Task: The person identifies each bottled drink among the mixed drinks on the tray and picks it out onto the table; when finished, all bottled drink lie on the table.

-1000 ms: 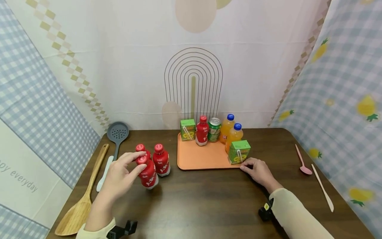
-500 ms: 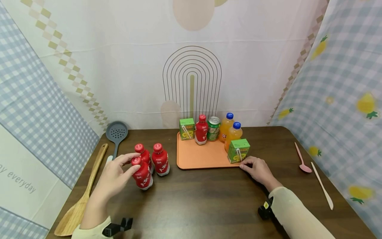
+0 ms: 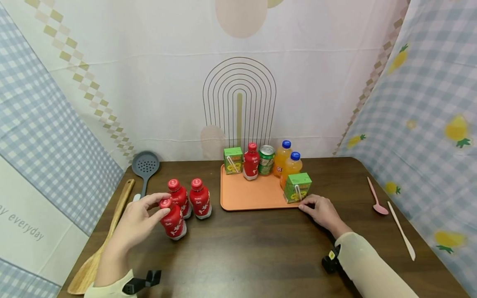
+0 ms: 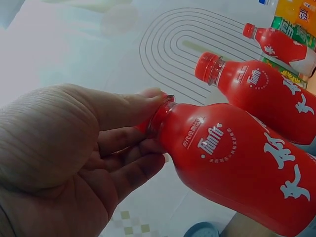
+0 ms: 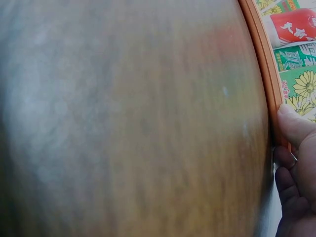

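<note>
left-hand grip pinching a smooth, round-shouldered red bottle at its capped neck; right-hand grip grasping the rim of a round-cornered orange tray on dark, wood-grained table.

The head view is bright — the right wrist view's tabletop blurred, glare-streaked.

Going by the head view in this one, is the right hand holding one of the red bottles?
No, the right hand pinches the near right corner of the orange tray.
</note>
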Action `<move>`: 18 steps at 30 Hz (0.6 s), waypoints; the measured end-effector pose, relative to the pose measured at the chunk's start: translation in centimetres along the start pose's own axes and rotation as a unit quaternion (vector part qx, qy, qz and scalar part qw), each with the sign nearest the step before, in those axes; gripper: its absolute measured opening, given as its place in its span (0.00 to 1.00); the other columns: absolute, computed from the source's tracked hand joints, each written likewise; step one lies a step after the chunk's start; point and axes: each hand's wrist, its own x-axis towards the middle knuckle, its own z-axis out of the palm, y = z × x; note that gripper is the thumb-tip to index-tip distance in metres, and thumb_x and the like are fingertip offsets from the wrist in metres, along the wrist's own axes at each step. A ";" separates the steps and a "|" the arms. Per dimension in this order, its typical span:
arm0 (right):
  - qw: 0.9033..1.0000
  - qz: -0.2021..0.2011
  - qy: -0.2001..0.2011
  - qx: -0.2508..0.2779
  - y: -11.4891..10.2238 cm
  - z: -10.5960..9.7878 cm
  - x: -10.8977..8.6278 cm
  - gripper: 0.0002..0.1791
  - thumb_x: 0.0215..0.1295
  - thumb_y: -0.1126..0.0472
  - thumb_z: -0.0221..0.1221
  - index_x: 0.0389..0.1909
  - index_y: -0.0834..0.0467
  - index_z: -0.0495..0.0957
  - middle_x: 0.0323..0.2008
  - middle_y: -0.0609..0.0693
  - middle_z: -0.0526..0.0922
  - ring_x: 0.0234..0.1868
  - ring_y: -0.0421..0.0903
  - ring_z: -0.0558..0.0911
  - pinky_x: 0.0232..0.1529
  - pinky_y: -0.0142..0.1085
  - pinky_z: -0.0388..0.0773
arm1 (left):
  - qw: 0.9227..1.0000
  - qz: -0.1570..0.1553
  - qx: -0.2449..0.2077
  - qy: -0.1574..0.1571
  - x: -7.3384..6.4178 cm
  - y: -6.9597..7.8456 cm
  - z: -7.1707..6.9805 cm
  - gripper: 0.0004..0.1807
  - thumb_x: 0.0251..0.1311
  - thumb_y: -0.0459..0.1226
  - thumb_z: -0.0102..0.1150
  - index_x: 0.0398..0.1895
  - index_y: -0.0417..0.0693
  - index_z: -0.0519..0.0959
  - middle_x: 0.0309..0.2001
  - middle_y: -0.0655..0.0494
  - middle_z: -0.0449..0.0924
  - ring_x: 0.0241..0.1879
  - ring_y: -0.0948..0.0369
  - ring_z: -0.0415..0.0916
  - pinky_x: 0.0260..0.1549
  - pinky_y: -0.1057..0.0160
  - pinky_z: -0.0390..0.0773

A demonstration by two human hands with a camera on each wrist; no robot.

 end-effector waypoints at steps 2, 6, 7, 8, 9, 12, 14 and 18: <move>1.000 0.002 -0.001 -0.001 0.0 0.0 0.0 0.05 0.62 0.51 0.64 0.34 0.47 0.86 0.37 0.44 0.82 0.41 0.45 0.79 0.49 0.50 0.76 | 1.000 -0.002 -0.003 -0.004 0.0 -0.1 0.0 0.18 0.58 0.38 0.66 0.52 0.50 0.79 0.44 0.53 0.83 0.09 0.71 0.51 0.10 0.67 0.61; 1.000 0.005 -0.002 0.000 -0.1 0.0 0.0 0.06 0.62 0.51 0.64 0.34 0.47 0.86 0.38 0.44 0.82 0.41 0.46 0.79 0.50 0.50 0.76 | 1.000 -0.007 -0.005 -0.010 0.0 -0.2 0.0 0.18 0.58 0.38 0.66 0.52 0.49 0.79 0.44 0.54 0.83 0.10 0.71 0.50 0.11 0.67 0.61; 1.000 0.006 -0.002 0.001 -0.1 0.0 0.0 0.05 0.62 0.51 0.64 0.34 0.47 0.86 0.38 0.44 0.82 0.41 0.45 0.79 0.50 0.50 0.76 | 1.000 -0.008 -0.006 -0.012 0.0 -0.2 0.0 0.18 0.58 0.38 0.66 0.52 0.49 0.80 0.44 0.54 0.83 0.10 0.71 0.50 0.11 0.67 0.61; 1.000 0.006 -0.002 0.002 -0.1 0.0 0.0 0.06 0.62 0.51 0.64 0.34 0.47 0.86 0.38 0.44 0.82 0.41 0.45 0.79 0.50 0.50 0.76 | 1.000 -0.008 -0.006 -0.012 0.0 -0.3 0.0 0.18 0.58 0.38 0.66 0.52 0.49 0.80 0.45 0.54 0.83 0.11 0.71 0.50 0.12 0.67 0.62; 1.000 0.006 -0.003 0.002 -0.1 0.0 0.0 0.05 0.62 0.51 0.64 0.34 0.47 0.86 0.38 0.44 0.82 0.41 0.45 0.79 0.50 0.50 0.76 | 1.000 -0.008 -0.006 -0.012 0.0 -0.3 0.0 0.18 0.58 0.38 0.66 0.52 0.49 0.80 0.45 0.54 0.83 0.11 0.71 0.50 0.12 0.67 0.62; 1.000 0.006 -0.002 0.002 -0.1 -0.1 0.0 0.05 0.62 0.51 0.64 0.34 0.47 0.86 0.38 0.44 0.82 0.41 0.45 0.79 0.50 0.50 0.76 | 1.000 -0.004 -0.006 -0.013 0.0 -0.4 0.0 0.18 0.58 0.37 0.67 0.52 0.49 0.80 0.45 0.54 0.83 0.13 0.71 0.50 0.15 0.67 0.63; 1.000 0.005 -0.003 0.001 -0.1 -0.1 0.0 0.05 0.62 0.51 0.64 0.34 0.47 0.86 0.38 0.44 0.82 0.42 0.45 0.79 0.50 0.50 0.76 | 1.000 -0.001 -0.006 -0.013 0.0 -0.5 0.0 0.18 0.58 0.37 0.67 0.52 0.49 0.80 0.45 0.54 0.83 0.14 0.70 0.53 0.17 0.68 0.65; 1.000 0.007 -0.006 0.002 -0.1 -0.1 0.0 0.06 0.62 0.51 0.64 0.34 0.47 0.86 0.38 0.44 0.82 0.42 0.46 0.79 0.50 0.50 0.75 | 1.000 0.005 -0.004 -0.013 0.1 -0.6 0.1 0.18 0.57 0.36 0.67 0.52 0.48 0.80 0.44 0.55 0.83 0.23 0.67 0.67 0.23 0.68 0.70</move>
